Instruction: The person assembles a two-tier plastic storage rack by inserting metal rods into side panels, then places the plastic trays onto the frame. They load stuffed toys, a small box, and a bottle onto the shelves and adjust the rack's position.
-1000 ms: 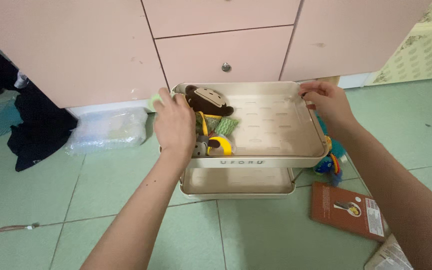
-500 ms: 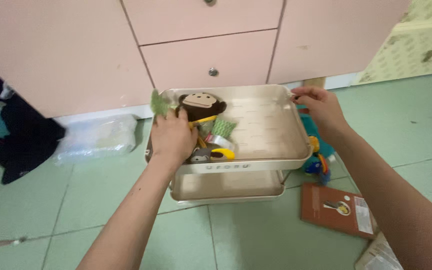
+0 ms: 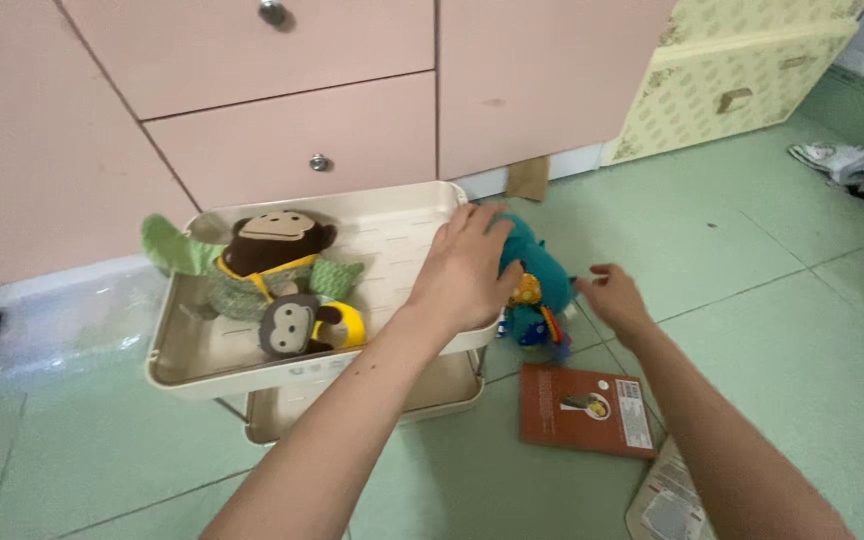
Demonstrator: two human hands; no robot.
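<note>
View from above of a green tiled floor [image 3: 752,250] in front of pink drawers [image 3: 292,140]; a cream tray [image 3: 192,365] of a low two-tier rack stands on the floor, with a second tray [image 3: 432,395] beneath it. Left hand [image 3: 467,270] lies across the right rim of the upper tray, fingers spread and reaching over the edge to touch a teal plush toy [image 3: 532,265]; its grip is loose and closes on nothing. Right hand [image 3: 612,298] hovers just beside the same toy, fingers half curled, grip open and empty. The teal toy sits on the floor between tray and right hand, touching the tray's side; a smaller blue and orange toy [image 3: 532,325] lies just below it. Inside the tray: a brown monkey toy [image 3: 272,245] in green cloth, and a small grey monkey figure [image 3: 292,325] with a yellow ring. A brown booklet [image 3: 582,410] lies on the floor near the right forearm; a patterned box [image 3: 732,80] stands at upper right.
</note>
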